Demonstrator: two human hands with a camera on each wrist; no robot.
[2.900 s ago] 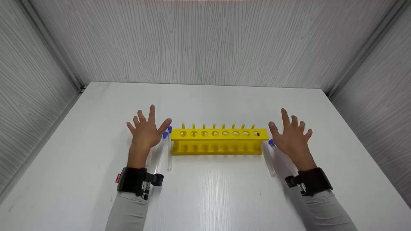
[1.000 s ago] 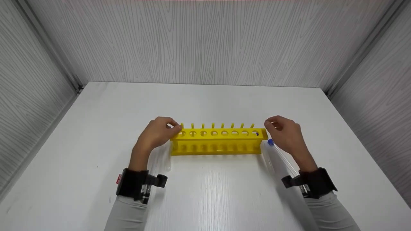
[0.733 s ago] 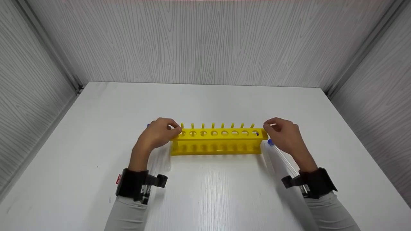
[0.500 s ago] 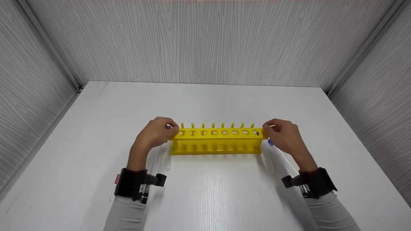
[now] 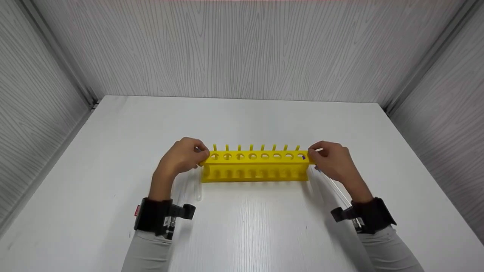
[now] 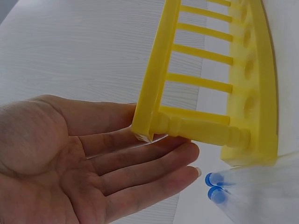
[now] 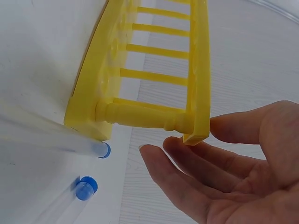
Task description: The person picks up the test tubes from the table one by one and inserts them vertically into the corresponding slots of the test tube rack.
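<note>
A yellow test tube rack (image 5: 255, 168) stands in the middle of the table, with a row of round holes along its top plate and a row of pegs behind. My left hand (image 5: 181, 156) pinches the left end of that top plate between thumb and fingers. At the opposite end, my right hand (image 5: 333, 160) grips the plate's corner the same way, its lower fingers loosely bent under it. Blue-capped test tubes lie on the table beside both ends: two caps (image 6: 216, 194) show in the left wrist view, and another cap (image 7: 86, 186) appears in the right wrist view.
One clear tube (image 5: 199, 189) lies by the rack's left end, and another tube (image 5: 336, 189) runs beneath the right forearm. The white table (image 5: 249, 234) is bounded by a grey wood-grain panel (image 5: 242, 49) at the back and panels at both sides.
Both hands were spread open beside the rack; they have closed in and now pinch its two ends. Lately the right hand has shifted slightly left onto the corner. The rack has hardly moved.
</note>
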